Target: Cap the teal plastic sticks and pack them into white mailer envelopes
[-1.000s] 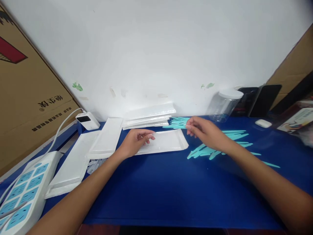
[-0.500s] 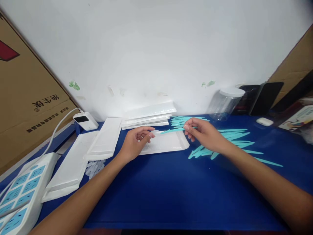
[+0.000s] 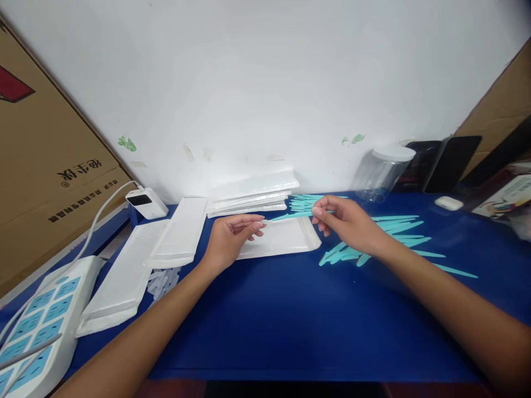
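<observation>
The right hand (image 3: 346, 221) pinches a slim teal strip (image 3: 290, 215) between thumb and fingers, near the strip's right end. From where I stand, its long axis runs crosswise, from that grip toward the left hand (image 3: 228, 237), with the free tip just beside the left fingertips; I can't tell whether they touch. The left hand is half curled, thumb close to the fingers, and I can't make out whether something small sits between them.

Below the strip, a white padded envelope (image 3: 286, 237) lies lengthwise on the blue table (image 3: 269, 320). Loose teal strips (image 3: 342, 254) fan out under and beyond the right wrist, and a teal bundle (image 3: 302, 204) lies behind the envelope, next to a stack of white envelopes (image 3: 253, 190). Small translucent pieces (image 3: 164, 282) sit by the left forearm. Farther right stands a clear jar (image 3: 379, 174), white lid on; I can't make out anything inside it.
</observation>
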A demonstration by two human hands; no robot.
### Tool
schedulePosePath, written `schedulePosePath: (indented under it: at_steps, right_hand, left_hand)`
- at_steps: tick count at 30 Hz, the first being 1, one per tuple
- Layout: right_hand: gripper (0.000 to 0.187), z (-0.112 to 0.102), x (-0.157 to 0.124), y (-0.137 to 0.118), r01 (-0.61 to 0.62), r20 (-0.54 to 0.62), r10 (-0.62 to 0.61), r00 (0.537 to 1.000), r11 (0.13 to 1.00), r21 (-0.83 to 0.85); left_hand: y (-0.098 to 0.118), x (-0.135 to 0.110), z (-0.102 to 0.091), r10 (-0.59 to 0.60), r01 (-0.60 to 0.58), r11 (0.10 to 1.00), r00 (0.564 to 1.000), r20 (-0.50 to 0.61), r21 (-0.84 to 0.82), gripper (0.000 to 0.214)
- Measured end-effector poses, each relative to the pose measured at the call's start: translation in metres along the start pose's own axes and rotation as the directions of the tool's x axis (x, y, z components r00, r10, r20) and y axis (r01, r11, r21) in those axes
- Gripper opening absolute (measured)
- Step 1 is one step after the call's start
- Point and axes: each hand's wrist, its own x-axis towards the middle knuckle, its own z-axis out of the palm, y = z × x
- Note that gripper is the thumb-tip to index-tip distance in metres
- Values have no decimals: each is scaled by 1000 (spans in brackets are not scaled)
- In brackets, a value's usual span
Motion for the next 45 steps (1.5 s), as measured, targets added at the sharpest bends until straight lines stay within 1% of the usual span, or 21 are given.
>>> schedulePosePath:
  at_steps: [4, 9, 15, 19, 29, 37, 39, 40, 41, 42, 43, 44, 45]
  right_hand:
    - [49, 0, 0, 0, 7, 12, -8, 1000, 1000, 6]
    - [48, 1, 0, 2, 5, 0, -5, 1000, 1000, 8]
    - [46, 5, -1, 4, 16, -6, -15, 1000, 999, 44]
    - [45, 8, -2, 3, 17, 5, -17, 1000, 998, 56]
    - [43, 19, -11, -5, 18, -23, -17, 1000, 998, 63]
    - [43, 21, -12, -1, 12, 23, -13, 1000, 998, 55]
    - [43, 21, -11, 1, 0, 34, -1, 999, 999, 51]
    - [43, 21, -10, 2, -9, 37, 7, 999, 999, 50]
    - [42, 22, -10, 4, -16, 39, 14, 999, 999, 49]
    - [42, 22, -10, 5, -21, 40, 20, 999, 999, 45]
    - [42, 23, -9, 7, -25, 38, 23, 999, 999, 36]
    - [41, 24, -9, 9, -26, 33, 25, 999, 999, 20]
    - [40, 25, -9, 11, -24, 23, 24, 999, 1000, -4]
  left_hand:
    - [2, 0, 1, -43, 42, 999, 998, -53, -27, 38]
    - [4, -1, 2, -62, 60, 998, 996, -66, -30, 38]
    - [3, -4, 8, -59, 57, 997, 998, -30, -61, 35]
    - [3, -5, 11, -58, 55, 996, 997, -42, -69, 35]
    - [3, -8, 14, -46, 46, 998, 999, -10, -35, 36]
    - [7, -14, 15, -33, 32, 999, 997, 68, 20, 36]
    - [7, -13, 16, -22, 16, 998, 996, 81, 68, 35]
    - [9, -12, 15, -9, -2, 993, 996, 93, 121, 35]
    - [11, -11, 12, 12, -35, 978, 994, 113, 206, 35]
    - [16, -9, 7, 41, -82, 944, 990, 134, 320, 34]
    - [23, -7, -2, 67, -130, 884, 986, 156, 448, 34]
    - [31, -5, -14, 87, -177, 796, 980, 180, 580, 33]
    - [41, -4, -30, 86, -186, 704, 980, 178, 685, 32]
